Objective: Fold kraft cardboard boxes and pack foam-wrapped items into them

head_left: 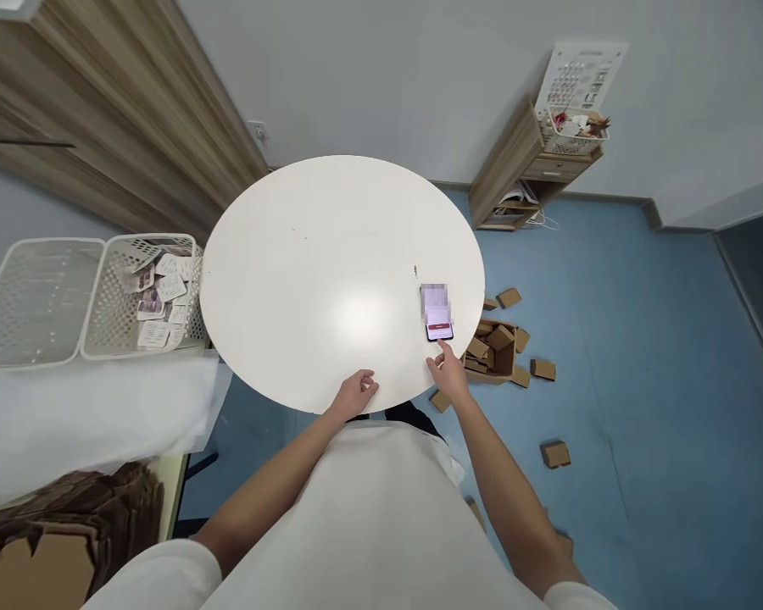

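White shirt fabric (381, 517) fills the lower middle of the head view, both sleeves cut off by the bottom edge. Two hands are at the counter (292, 254): the left hand (354, 395), its grip loosely curled around nothing, and the right hand (448, 373), its grip relaxed, index finger at the lower edge of one phone (437, 318), just right of centre; contact is unclear. Pixelation obscures its screen. Farther right, the counter partly hides one carton (491, 379); small boxes (555, 454), some arm-covered, resist counting.

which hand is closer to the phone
Right: the right hand is at the near edge of the phone; the left hand is farther off, leftward by the table's near rim.
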Available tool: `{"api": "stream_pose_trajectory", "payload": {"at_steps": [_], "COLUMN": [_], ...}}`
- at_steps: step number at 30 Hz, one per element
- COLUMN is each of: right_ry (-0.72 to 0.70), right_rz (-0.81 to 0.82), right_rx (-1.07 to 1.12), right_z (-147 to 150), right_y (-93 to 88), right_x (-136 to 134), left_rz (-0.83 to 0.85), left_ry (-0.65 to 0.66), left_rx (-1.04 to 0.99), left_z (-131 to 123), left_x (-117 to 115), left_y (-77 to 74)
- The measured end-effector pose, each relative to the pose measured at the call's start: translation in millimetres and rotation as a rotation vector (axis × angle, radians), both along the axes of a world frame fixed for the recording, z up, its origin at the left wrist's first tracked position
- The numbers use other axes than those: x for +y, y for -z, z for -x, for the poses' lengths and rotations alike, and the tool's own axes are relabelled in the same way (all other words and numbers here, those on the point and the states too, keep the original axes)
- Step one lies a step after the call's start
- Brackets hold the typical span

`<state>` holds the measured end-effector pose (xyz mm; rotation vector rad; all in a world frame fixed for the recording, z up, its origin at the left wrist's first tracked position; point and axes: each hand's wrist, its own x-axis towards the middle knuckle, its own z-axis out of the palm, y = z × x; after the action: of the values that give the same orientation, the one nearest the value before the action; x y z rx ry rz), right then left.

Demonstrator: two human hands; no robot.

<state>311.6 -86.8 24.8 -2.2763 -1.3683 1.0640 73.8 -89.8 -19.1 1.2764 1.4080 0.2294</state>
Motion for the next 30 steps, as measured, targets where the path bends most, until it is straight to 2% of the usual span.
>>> {"api": "stream_pose_trajectory", "payload": {"at_steps": [6,12,18,21,24,30], "right_ry": [-0.132,-0.172,-0.173,-0.272,-0.377,-0.624], "right_rz": [0.074,0.117,0.004,-0.047,-0.035,-0.009], "right_rx": [-0.06,-0.086,-0.036,0.037,0.099,0.172], "right_z": [4,1,18,44,86,201], "right_y": [2.5,14.0,2.8,-1.4,-2.0,-4.5], "right_x": [35,65,75,83,98,123], "left_rz": [0.017,-0.01,-0.062,-0.11,-0.184,-0.318], "left_ry": [-0.074,-0.179,-0.315,-0.373,-0.413,-0.506], "left_rx": [0.011,0.028,0.053,0.063,0.116,0.277], "left_z": [6,3,18,35,66,168], "left_x": [-4,-2,10,21,30,38], "left_y": [0.9,-5.2,-20.2,-27.2,-33.1,-38.0]}}
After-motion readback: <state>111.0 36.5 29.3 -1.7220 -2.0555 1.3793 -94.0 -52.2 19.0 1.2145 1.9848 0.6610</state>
